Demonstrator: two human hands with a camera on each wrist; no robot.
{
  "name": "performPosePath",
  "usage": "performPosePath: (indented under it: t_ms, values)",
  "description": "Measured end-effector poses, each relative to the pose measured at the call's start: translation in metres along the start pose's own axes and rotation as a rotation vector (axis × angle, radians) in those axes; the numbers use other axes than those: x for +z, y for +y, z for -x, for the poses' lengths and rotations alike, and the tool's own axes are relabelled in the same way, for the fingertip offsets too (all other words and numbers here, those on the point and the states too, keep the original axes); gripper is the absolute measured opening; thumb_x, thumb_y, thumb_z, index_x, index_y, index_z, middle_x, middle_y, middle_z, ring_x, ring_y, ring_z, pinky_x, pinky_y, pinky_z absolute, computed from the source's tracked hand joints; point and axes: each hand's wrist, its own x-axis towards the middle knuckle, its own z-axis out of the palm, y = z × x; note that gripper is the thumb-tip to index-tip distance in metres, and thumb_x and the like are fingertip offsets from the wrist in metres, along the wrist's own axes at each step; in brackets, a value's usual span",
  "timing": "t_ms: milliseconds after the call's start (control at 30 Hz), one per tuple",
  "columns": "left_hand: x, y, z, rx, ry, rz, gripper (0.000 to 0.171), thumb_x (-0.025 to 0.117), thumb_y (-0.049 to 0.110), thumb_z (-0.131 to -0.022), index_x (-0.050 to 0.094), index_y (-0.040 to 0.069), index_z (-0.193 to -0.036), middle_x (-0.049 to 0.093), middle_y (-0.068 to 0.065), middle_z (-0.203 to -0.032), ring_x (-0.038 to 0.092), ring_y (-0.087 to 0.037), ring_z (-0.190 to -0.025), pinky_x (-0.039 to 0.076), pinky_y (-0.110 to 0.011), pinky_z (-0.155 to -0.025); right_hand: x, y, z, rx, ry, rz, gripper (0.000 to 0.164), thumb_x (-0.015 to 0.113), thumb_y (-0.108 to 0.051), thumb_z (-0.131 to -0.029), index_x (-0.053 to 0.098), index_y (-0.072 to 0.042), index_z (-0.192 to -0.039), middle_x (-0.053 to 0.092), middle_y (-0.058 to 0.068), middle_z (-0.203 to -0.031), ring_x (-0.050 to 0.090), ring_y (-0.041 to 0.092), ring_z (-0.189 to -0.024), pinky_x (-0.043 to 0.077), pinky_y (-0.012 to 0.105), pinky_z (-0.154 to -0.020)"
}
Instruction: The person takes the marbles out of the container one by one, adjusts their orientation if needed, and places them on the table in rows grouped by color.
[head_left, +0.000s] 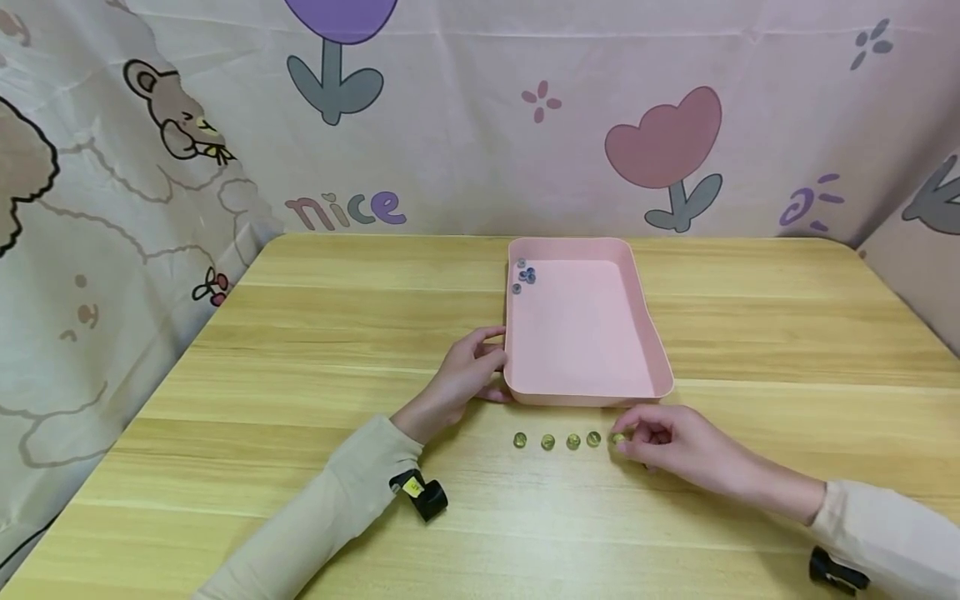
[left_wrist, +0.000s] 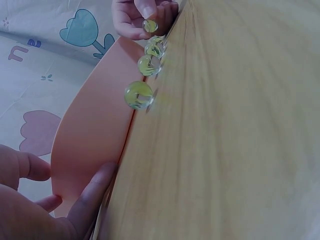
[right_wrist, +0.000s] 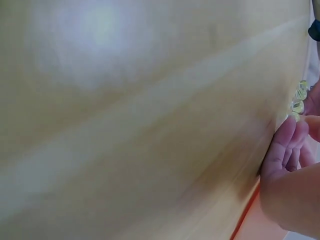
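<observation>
In the head view, my right hand (head_left: pixel 678 442) pinches a clear glass marble with a yellow swirl (head_left: pixel 617 439) between thumb and fingertips, at the right end of a row of several like marbles (head_left: pixel 573 442). The row lies on the table just in front of a pink tray (head_left: pixel 588 400). My left hand (head_left: pixel 465 375) rests its fingers against the tray's left wall near the front corner. In the left wrist view, the pinched marble (left_wrist: pixel 150 25) shows at the fingertips, beyond the other marbles (left_wrist: pixel 139 95). The right wrist view mostly hides the marble behind fingers.
Several blue marbles (head_left: pixel 522 275) sit in the tray's back left corner. The wooden table (head_left: pixel 360 300) runs back to a printed cloth (head_left: pixel 465 125), which also hangs along the left and right sides. Black wrist straps (head_left: pixel 423 496) are on both sleeves.
</observation>
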Motion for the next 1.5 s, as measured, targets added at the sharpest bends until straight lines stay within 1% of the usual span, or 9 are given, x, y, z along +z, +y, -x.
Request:
performPosePath:
  t_ms: [100,167,267,367,500,767,1000,1300,1500]
  values:
    - [0.0000,-0.0002,-0.0003,0.003,-0.003,-0.002,0.054,0.050,0.001,-0.091,0.041,0.004,-0.144,0.053,-0.022,-0.126,0.059,-0.033,-0.107,0.062,-0.037,-0.065,-0.0008,-0.0005,-0.0023,0.009,-0.017,0.013,0.015,0.068,-0.015,-0.090,0.068,-0.007,-0.103,0.054,-0.004,-0.067,0.050,0.008,-0.057,0.041,0.019,-0.047]
    - [0.0003,-0.0004,-0.0005,0.006,-0.007,-0.003,0.053,0.050,0.001,-0.091,0.041,0.004,-0.144,0.053,-0.022,-0.126,0.059,-0.033,-0.107,0.062,-0.037,-0.065,-0.0015,-0.0006,-0.0030,0.022,-0.026,0.019,0.016,0.068,-0.015,-0.090,0.068,-0.006,-0.103,0.055,-0.004,-0.067,0.050,0.007,-0.057,0.042,0.019,-0.047]
    - [0.0009,0.0003,-0.0002,0.007,-0.012,-0.003,0.053,0.049,0.001,-0.091,0.041,0.004,-0.144,0.053,-0.022,-0.125,0.059,-0.033,-0.107,0.062,-0.037,-0.065,-0.0027,-0.0006,-0.0028,0.034,-0.038,0.011,0.017,0.067,-0.013,-0.090,0.068,-0.004,-0.103,0.058,-0.003,-0.067,0.054,0.008,-0.059,0.049,0.021,-0.050]
    - [0.0014,0.0018,-0.0001,0.003,-0.007,-0.003,0.053,0.049,0.001,-0.091,0.042,0.005,-0.144,0.054,-0.022,-0.125,0.059,-0.033,-0.107,0.062,-0.037,-0.065,-0.0039,-0.0006,-0.0026,0.046,-0.056,-0.016,0.018,0.067,-0.012,-0.090,0.066,0.000,-0.105,0.061,0.000,-0.069,0.059,0.011,-0.062,0.056,0.026,-0.055]
    - [0.0012,0.0020,-0.0005,0.000,0.000,-0.004,0.053,0.050,0.001,-0.091,0.042,0.005,-0.143,0.054,-0.021,-0.125,0.059,-0.032,-0.107,0.062,-0.036,-0.064,-0.0039,-0.0014,-0.0040,0.054,-0.071,-0.042,0.020,0.066,-0.010,-0.090,0.065,0.003,-0.105,0.062,0.003,-0.071,0.063,0.015,-0.065,0.060,0.030,-0.058]
    - [-0.0001,-0.0005,-0.0011,0.004,-0.005,-0.001,0.053,0.050,0.001,-0.091,0.041,0.005,-0.144,0.054,-0.022,-0.126,0.059,-0.032,-0.107,0.062,-0.037,-0.064,-0.0024,-0.0002,-0.0056,0.055,-0.072,-0.032,0.020,0.067,-0.008,-0.088,0.065,0.004,-0.104,0.062,0.002,-0.069,0.061,0.014,-0.063,0.059,0.031,-0.056]
    - [0.0000,-0.0009,-0.0010,0.001,-0.004,0.004,0.055,0.050,0.000,-0.090,0.041,0.005,-0.144,0.053,-0.022,-0.126,0.058,-0.033,-0.109,0.062,-0.038,-0.066,-0.0008,0.0011,-0.0057,0.048,-0.072,-0.022,0.020,0.067,-0.009,-0.088,0.066,0.003,-0.104,0.062,0.001,-0.068,0.060,0.013,-0.062,0.059,0.030,-0.055]
    - [0.0010,-0.0007,-0.0002,0.014,-0.003,0.021,0.056,0.049,-0.002,-0.088,0.041,0.003,-0.144,0.054,-0.023,-0.122,0.059,-0.029,-0.101,0.062,-0.039,-0.064,-0.0009,0.0017,-0.0056,0.046,-0.073,-0.024,0.022,0.068,-0.010,-0.088,0.066,0.003,-0.106,0.062,0.001,-0.068,0.060,0.012,-0.061,0.058,0.029,-0.054]
    - [0.0010,0.0002,0.0003,0.011,-0.004,0.021,0.056,0.050,-0.002,-0.089,0.041,0.003,-0.144,0.054,-0.023,-0.124,0.059,-0.030,-0.102,0.062,-0.039,-0.064,-0.0004,0.0002,-0.0056,0.054,-0.067,-0.024,0.025,0.070,-0.012,-0.087,0.066,0.003,-0.107,0.062,0.001,-0.069,0.060,0.012,-0.062,0.058,0.029,-0.055]
